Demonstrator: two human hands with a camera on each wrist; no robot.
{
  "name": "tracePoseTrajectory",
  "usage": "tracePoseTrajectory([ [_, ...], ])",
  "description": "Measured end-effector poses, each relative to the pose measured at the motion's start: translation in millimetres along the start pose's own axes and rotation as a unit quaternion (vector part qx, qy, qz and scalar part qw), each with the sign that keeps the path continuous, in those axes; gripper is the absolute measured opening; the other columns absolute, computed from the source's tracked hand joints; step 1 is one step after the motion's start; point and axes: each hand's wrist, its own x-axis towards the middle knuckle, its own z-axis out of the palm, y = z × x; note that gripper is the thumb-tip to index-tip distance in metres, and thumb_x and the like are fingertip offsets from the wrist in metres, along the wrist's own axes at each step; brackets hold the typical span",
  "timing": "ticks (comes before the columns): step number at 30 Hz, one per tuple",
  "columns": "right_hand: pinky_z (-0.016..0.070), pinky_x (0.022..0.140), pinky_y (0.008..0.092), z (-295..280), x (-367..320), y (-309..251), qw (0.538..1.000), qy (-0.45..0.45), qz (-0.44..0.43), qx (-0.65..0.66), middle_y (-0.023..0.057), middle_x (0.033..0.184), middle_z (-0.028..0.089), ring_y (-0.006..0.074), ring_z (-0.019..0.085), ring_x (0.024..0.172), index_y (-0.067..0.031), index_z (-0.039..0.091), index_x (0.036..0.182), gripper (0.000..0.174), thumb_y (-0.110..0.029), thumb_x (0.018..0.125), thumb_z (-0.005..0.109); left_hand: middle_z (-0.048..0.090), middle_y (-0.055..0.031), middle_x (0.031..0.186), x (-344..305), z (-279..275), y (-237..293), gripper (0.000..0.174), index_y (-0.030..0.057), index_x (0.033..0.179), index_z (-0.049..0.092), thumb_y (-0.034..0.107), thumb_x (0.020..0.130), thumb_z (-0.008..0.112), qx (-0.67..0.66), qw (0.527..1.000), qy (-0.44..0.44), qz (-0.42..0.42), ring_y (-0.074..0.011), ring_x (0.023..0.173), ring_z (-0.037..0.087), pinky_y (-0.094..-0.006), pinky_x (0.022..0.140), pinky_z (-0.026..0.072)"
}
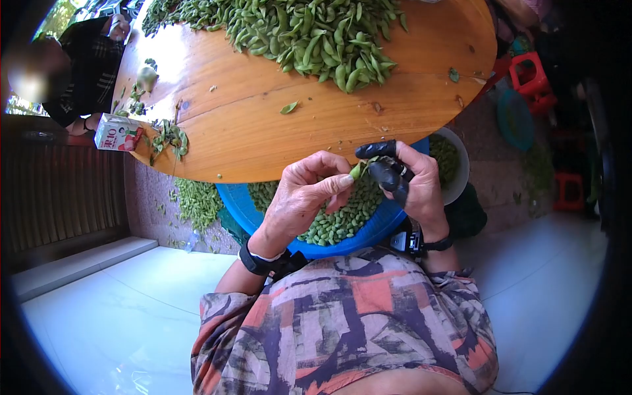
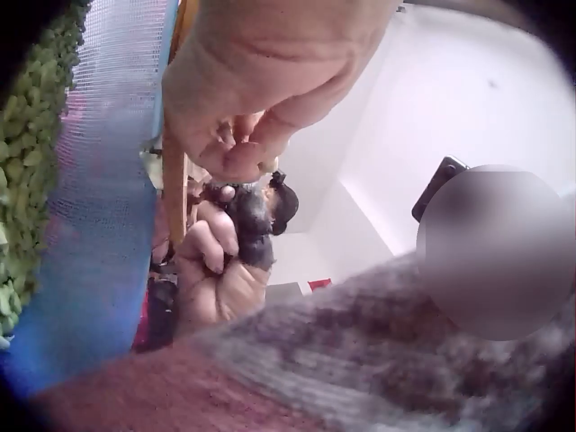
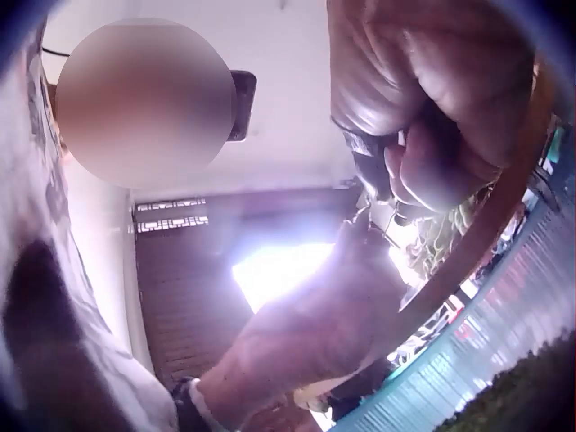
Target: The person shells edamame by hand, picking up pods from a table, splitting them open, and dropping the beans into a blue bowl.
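Over the front edge of the table, my left hand pinches a small green soybean pod between thumb and fingers. My right hand wears black covers on some fingers and grips the other end of the same pod, fingers curled; part of the pod is hidden behind them. Below both hands stands a blue basket holding many green beans. In the left wrist view, the left hand meets the right hand fingertip to fingertip. The right wrist view also shows the hands together.
A large heap of soybean pods covers the back of the wooden table. A drink carton and leafy scraps lie at its left, near another person's arm. Beside the basket stands a pale bowl; empty pods lie on the floor.
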Motion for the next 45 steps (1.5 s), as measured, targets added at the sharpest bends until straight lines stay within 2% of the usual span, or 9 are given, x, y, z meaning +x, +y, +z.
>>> tracePoseTrajectory([
  [5,0.0418,0.056,0.0172,-5.2,-11.6,9.4,0.988,-0.073,0.071,0.118,-0.0008,0.077,0.059,0.0017,0.053,0.064,-0.0009,0.067,0.109,0.027,-0.006,0.084,0.06,0.06,-0.0014,0.071,0.2,8.7,-2.1,0.011,-0.0006,0.092,0.063,0.009,0.089,0.068,0.049,0.998,0.034,-0.004,-0.0058,0.056,0.05,-0.0198,0.049,0.0377],
  [8,0.0455,0.067,0.0274,-4.9,-9.7,13.9,0.996,-0.062,-0.058,-0.008,0.0119,0.08,0.055,0.0215,0.058,0.071,0.0033,0.064,0.109,0.029,-0.004,0.081,0.06,0.059,-0.0009,0.07,-1.2,15.6,-8.2,0.01,-0.0009,0.09,0.063,0.008,0.089,0.068,0.108,0.991,0.075,0.005,-0.0056,0.056,0.05,-0.0192,0.049,0.0369],
  [11,0.0449,0.072,0.0313,-4.8,-11.7,6.4,0.997,-0.069,-0.022,0.001,0.0164,0.081,0.053,0.0292,0.057,0.079,0.0049,0.063,0.107,0.029,-0.004,0.08,0.06,0.059,-0.001,0.068,-2.9,20.9,-17.6,0.009,-0.001,0.089,0.063,0.006,0.089,0.068,0.133,0.984,0.107,0.046,-0.006,0.054,0.049,-0.0193,0.049,0.0361],
  [24,0.0428,0.065,0.0286,4.8,-10.4,5.7,0.994,-0.039,-0.087,-0.046,0.0101,0.077,0.052,0.0214,0.054,0.07,0.0013,0.065,0.102,0.024,0.003,0.08,0.057,0.061,-0.001,0.07,-6.2,12.3,-22.1,0.008,0.0017,0.086,0.062,0.007,0.09,0.067,0.04,0.997,0.067,0.027,-0.0076,0.058,0.053,-0.02,0.051,0.0401],
  [27,0.0429,0.064,0.0276,4.3,-13.1,9.8,0.997,-0.043,-0.054,0.019,0.0087,0.078,0.053,0.0185,0.055,0.071,0.0012,0.066,0.101,0.022,0.003,0.081,0.058,0.061,-0.0029,0.074,-2.9,12.0,-24.6,0.006,0.0023,0.089,0.061,0.008,0.092,0.063,-0.131,0.99,0.039,-0.03,-0.0111,0.058,0.053,-0.0224,0.051,0.0387],
  [29,0.0432,0.064,0.0272,0.0,-15.0,12.9,0.96,-0.096,0.117,0.236,0.0076,0.078,0.053,0.0165,0.055,0.072,0.0012,0.066,0.101,0.02,0.002,0.082,0.06,0.061,-0.003,0.076,-2.1,6.7,-30.6,0.01,0.0026,0.096,0.063,0.009,0.09,0.065,-0.159,0.987,0.018,-0.034,-0.0112,0.056,0.052,-0.0222,0.048,0.0362],
  [31,0.0435,0.064,0.0279,2.7,-15.3,9.8,0.97,-0.082,0.104,0.205,0.0077,0.077,0.053,0.0163,0.055,0.072,0.0014,0.066,0.1,0.018,0.002,0.083,0.059,0.062,-0.0031,0.078,-1.5,5.3,-33.3,0.017,0.0028,0.103,0.064,0.011,0.088,0.068,-0.188,0.982,0.0,-0.039,-0.0114,0.055,0.05,-0.0221,0.046,0.0336],
  [38,0.0459,0.064,0.0329,10.1,-10.0,11.5,0.991,0.006,-0.113,-0.072,0.0128,0.08,0.056,0.0239,0.058,0.072,0.0022,0.063,0.094,0.014,0.002,0.08,0.059,0.059,-0.0011,0.07,-5.5,18.1,-29.0,0.012,0.0025,0.092,0.06,0.014,0.095,0.061,0.018,0.998,0.061,0.01,-0.0073,0.051,0.048,-0.0202,0.045,0.0337],
  [45,0.0468,0.064,0.0363,11.6,-13.7,9.4,0.979,0.018,-0.153,-0.134,0.0157,0.08,0.053,0.0349,0.058,0.075,0.003,0.06,0.09,0.018,0.007,0.072,0.059,0.056,0.0019,0.063,-9.3,16.8,-18.2,0.021,-0.0006,0.087,0.065,0.017,0.097,0.06,0.231,0.968,0.089,0.041,-0.0038,0.054,0.048,-0.0202,0.048,0.0366],
])
